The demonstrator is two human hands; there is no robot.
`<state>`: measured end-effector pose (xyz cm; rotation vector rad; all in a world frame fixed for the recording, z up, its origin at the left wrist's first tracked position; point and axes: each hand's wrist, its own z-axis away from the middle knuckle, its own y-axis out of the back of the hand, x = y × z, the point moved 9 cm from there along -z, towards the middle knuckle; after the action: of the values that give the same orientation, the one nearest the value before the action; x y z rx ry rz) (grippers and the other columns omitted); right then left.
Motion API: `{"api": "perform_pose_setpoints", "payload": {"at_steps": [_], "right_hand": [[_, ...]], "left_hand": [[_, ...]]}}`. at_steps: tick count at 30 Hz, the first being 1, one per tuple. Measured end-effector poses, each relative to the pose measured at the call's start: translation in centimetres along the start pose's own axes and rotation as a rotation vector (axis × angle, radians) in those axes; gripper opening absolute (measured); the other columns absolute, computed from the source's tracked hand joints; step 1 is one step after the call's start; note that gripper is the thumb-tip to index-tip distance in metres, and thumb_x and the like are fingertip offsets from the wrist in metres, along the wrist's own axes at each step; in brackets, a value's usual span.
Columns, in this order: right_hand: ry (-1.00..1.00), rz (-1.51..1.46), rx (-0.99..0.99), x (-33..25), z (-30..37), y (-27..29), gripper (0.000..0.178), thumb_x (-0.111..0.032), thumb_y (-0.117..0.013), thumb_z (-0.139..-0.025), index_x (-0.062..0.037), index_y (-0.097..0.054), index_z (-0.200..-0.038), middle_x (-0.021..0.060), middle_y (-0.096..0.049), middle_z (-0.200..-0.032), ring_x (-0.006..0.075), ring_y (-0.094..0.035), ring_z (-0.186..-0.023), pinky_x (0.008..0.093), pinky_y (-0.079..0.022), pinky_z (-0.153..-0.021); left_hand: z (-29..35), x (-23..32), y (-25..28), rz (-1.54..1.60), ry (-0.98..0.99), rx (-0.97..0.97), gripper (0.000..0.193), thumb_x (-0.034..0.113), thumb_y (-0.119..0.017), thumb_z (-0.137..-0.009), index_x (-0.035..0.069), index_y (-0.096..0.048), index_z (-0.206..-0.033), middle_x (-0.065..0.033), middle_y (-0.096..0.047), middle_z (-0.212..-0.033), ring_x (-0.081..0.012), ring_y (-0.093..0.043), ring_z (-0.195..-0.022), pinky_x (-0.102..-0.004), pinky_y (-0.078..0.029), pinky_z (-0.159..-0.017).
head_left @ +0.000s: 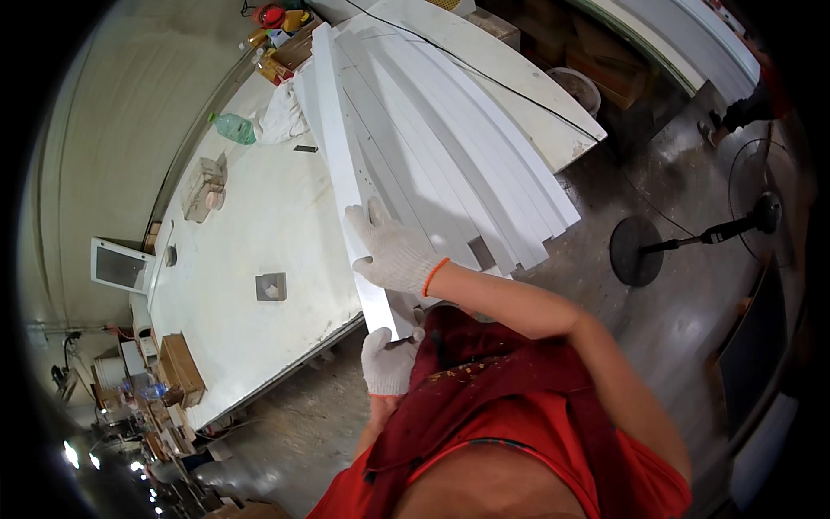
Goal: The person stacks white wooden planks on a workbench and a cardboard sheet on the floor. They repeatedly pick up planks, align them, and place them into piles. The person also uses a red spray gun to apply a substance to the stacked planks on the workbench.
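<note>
A long white board (335,143) runs from the far side of the table to just in front of my body. My left hand (388,363), in a white knitted glove with an orange cuff, is closed on the board's near end. Farther up, my right hand (393,251), gloved alike, grips the same board across its top, with the thumb at its left edge. To the right, several more long white boards (467,143) lie side by side, fanned toward me. Small dark marks dot some of them. My right hand hides part of the board beneath it.
The white table (233,329) carries a small square block (271,286), a worn block (204,189), a green plastic bottle (233,128) and a white cloth (284,112). A black cable (484,73) crosses the far right. A stand fan (635,251) is on the floor; another person's legs (745,112) show beyond.
</note>
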<state>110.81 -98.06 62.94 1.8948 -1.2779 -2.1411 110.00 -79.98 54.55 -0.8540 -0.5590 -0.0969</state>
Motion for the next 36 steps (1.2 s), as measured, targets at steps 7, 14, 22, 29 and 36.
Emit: {"api": "perform_pose_setpoints", "payload": {"at_steps": [7, 14, 22, 29, 36], "right_hand": [[0.050, -0.226, 0.183, 0.7, 1.2, -0.4, 0.079, -0.022, -0.064, -0.078, 0.0010, -0.025, -0.143, 0.0349, -0.034, -0.142, 0.0489, -0.058, -0.102, 0.0506, -0.049, -0.089], [0.082, -0.551, 0.282, 2.2, 2.4, 0.0, 0.078, -0.028, -0.065, -0.081, 0.0015, -0.029, -0.144, 0.0303, -0.043, -0.137, 0.0449, -0.049, -0.119, 0.0479, -0.041, -0.102], [-0.033, 0.020, 0.361, 5.3, 4.6, 2.5, 0.056, -0.035, -0.069, -0.079, -0.0004, -0.046, -0.117, 0.0221, -0.055, -0.111, 0.0415, -0.053, -0.105, 0.0512, -0.042, -0.089], [-0.047, 0.040, 0.431, 5.1, 5.4, 4.9, 0.054, -0.027, -0.071, -0.075, -0.0006, -0.047, -0.115, 0.0223, -0.057, -0.107, 0.0423, -0.053, -0.105, 0.0502, -0.043, -0.089], [-0.022, -0.069, 0.196, 8.6, 3.9, 6.0, 0.057, -0.025, -0.066, -0.082, 0.0037, -0.049, -0.128, 0.0261, -0.055, -0.127, 0.0399, -0.051, -0.120, 0.0438, -0.041, -0.102]], "left_hand": [[0.0, 0.8, 0.6, -0.069, -0.018, 0.008, 0.064, 0.016, -0.063, -0.075, 0.005, -0.045, -0.136, -0.0160, -0.053, -0.129, -0.0382, -0.052, -0.113, -0.0443, -0.045, -0.079], [1.0, 2.0, -2.4, -0.371, -0.129, 0.021, 0.062, 0.008, -0.062, -0.077, -0.003, -0.043, -0.135, -0.0140, -0.056, -0.119, -0.0274, -0.054, -0.109, -0.0398, -0.047, -0.087], [0.7, 1.1, -3.0, -0.745, -0.317, -0.072, 0.077, 0.001, -0.067, -0.077, -0.002, -0.033, -0.145, -0.0142, -0.044, -0.137, -0.0229, -0.050, -0.122, -0.0361, -0.045, -0.101], [-0.9, 0.3, -4.5, -0.659, -0.153, -0.159, 0.067, -0.001, -0.062, -0.082, -0.004, -0.037, -0.144, -0.0147, -0.050, -0.137, -0.0226, -0.053, -0.120, -0.0355, -0.045, -0.101], [-0.8, -0.1, -7.6, -0.670, -0.105, -0.286, 0.063, -0.003, -0.060, -0.081, -0.009, -0.041, -0.141, -0.0152, -0.048, -0.141, -0.0216, -0.046, -0.130, -0.0335, -0.038, -0.107]]}}
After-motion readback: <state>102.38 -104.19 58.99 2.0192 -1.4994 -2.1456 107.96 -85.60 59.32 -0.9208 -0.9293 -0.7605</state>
